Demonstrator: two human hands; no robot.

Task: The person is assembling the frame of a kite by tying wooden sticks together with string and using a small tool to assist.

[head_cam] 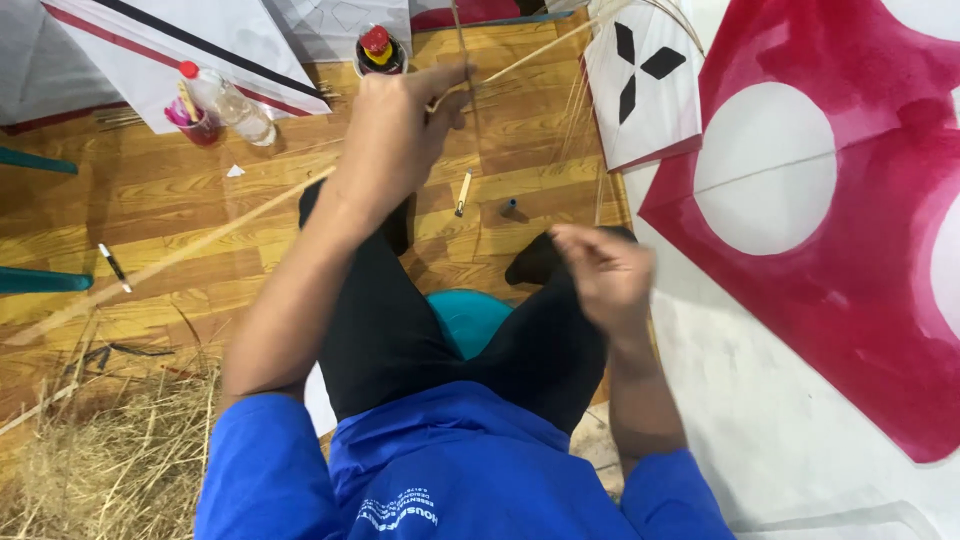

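My left arm stretches forward and up, elbow nearly straight, with my left hand (pixel 395 140) turned back toward me; its thumb and fingers are pinched together at the top, a closed grip. My right arm is bent at the elbow and kept close in over my knee. My right hand (pixel 605 275) is blurred, fingers curled loosely inward, whether closed I cannot tell.

Bottle (pixel 235 105) and cup (pixel 200 127) lie left of the pen (pixel 463 192), kite (pixel 800 210) right
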